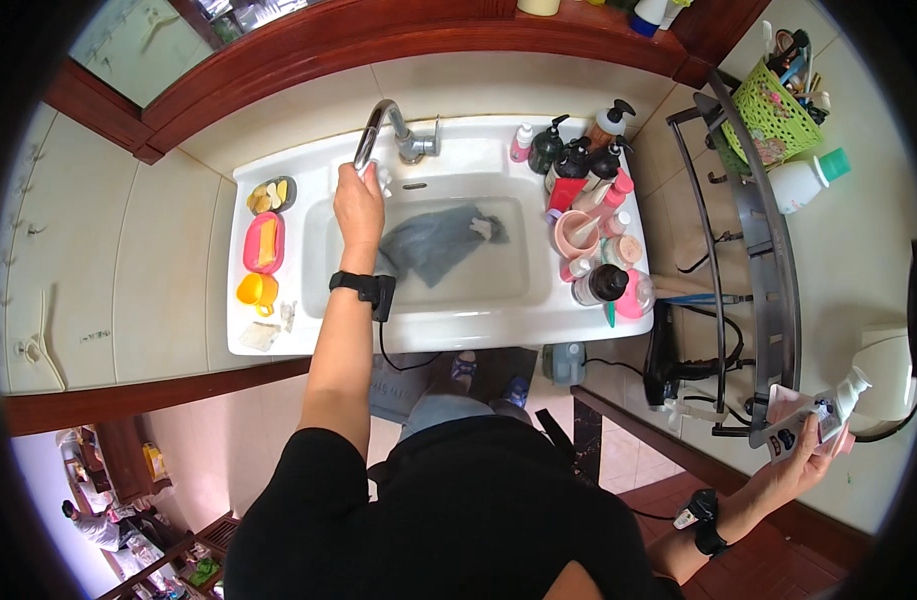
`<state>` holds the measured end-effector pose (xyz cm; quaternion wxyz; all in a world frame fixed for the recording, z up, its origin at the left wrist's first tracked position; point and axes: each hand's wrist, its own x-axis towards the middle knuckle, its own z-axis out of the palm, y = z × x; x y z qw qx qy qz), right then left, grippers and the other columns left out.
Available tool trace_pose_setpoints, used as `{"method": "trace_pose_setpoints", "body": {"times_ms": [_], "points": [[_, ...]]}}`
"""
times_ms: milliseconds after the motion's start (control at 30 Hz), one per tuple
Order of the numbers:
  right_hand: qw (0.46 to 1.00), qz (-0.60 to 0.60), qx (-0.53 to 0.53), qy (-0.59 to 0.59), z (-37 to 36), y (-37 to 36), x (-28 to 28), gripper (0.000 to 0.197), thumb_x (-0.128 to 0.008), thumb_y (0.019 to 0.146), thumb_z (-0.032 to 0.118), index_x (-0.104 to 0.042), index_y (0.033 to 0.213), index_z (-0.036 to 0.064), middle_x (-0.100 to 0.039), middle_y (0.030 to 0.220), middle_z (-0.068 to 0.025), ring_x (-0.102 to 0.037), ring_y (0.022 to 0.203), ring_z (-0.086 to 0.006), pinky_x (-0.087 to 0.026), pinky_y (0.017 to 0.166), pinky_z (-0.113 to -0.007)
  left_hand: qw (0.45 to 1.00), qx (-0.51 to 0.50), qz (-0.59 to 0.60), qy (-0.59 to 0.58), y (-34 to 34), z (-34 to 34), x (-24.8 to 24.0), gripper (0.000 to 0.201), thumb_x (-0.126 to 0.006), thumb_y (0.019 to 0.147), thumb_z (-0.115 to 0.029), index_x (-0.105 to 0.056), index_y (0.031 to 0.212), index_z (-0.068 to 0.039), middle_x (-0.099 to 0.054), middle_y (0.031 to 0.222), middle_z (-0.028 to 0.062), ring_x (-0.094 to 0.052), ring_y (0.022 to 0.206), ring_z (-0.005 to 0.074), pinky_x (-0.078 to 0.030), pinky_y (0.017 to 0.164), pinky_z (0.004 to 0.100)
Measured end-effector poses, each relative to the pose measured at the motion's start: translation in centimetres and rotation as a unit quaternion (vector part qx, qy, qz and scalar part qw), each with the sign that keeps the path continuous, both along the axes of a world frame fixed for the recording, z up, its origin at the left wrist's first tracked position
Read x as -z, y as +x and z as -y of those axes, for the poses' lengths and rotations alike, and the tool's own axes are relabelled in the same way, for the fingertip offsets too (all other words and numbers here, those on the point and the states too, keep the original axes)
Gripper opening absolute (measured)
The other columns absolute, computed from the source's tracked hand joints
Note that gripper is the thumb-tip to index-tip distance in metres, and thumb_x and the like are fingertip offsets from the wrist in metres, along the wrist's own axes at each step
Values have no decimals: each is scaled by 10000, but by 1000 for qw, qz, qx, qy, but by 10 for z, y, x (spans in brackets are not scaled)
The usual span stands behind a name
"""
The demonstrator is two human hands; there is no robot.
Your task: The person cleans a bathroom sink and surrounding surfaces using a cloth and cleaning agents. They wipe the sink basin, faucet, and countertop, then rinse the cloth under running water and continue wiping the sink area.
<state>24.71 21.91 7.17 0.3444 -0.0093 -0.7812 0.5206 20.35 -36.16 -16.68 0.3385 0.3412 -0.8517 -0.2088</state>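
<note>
My left hand (360,208) reaches over the sink's left side, its fingers closed at the end of the chrome faucet (371,135). Something white shows beside the fingers; I cannot make out what it is. Below and to the right, a grey-blue cloth (434,245) lies soaked in cloudy water in the white sink (459,322). Far to the right, my right hand (801,462) is closed around a white bottle (841,400) at the near end of a dark metal rack (785,290). A package with dark printing is beside that bottle, partly hidden by the fingers.
Several pump bottles and jars (589,190) crowd the sink's right ledge. On the left ledge are a pink soap dish (252,243), a yellow cup (258,292) and a small dark dish (285,203). A hair dryer (663,350) hangs below the rack; a green basket (769,112) is above.
</note>
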Motion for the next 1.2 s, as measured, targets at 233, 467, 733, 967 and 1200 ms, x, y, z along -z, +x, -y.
{"method": "trace_pose_setpoints", "body": {"times_ms": [233, 467, 733, 967, 1200], "points": [[1000, -13, -26, -5, -8, -2, 3, 448, -684, 947, 133, -556, 1344, -29, -641, 1131, -88, -597, 1015, -149, -467, 922, -314, 994, -23, -96, 38, 4, -5, 43, 326, -599, 1003, -294, -513, 1070, 14, -653, 928, 292, -623, 851, 504, -496, 725, 530], [999, -14, -8, -33, 1, -6, 1, 434, -695, 942, 119, -580, 1328, -41, -658, 1127, -85, -605, 1007, -146, -463, 930, -297, 985, -86, -37, 148, 55, -5, 112, 295, -510, 1040, -257, -550, 1009, 34, -654, 955, 289, -634, 916, 470, -484, 811, 507], [999, -9, -8, -46, -1, -3, 3, 481, -693, 938, 119, -545, 1371, -27, -658, 1145, -110, -610, 1017, -152, -476, 933, -321, 967, 47, -237, 85, 39, 26, -45, 514, -475, 1036, -290, -517, 1354, 112, -528, 1393, 278, -495, 1301, 392, -347, 1121, 411], [1000, -20, -3, -13, 0, -5, 4, 427, -660, 954, 70, -553, 1352, -42, -656, 1137, -102, -626, 983, -145, -487, 901, -290, 975, 3, 222, 9, -32, 31, -70, 774, -722, 821, -511, -531, 1305, 61, -638, 1213, 295, -603, 1143, 464, -476, 978, 528], [998, -29, 0, -61, 10, -3, 4, 429, -662, 930, -17, -541, 1340, -65, -644, 1111, -78, -604, 967, -129, -484, 879, -270, 964, 48, 255, -49, -51, 52, -27, 631, -684, 894, -379, -538, 1305, 77, -667, 1157, 308, -659, 1077, 420, -538, 881, 493]]}}
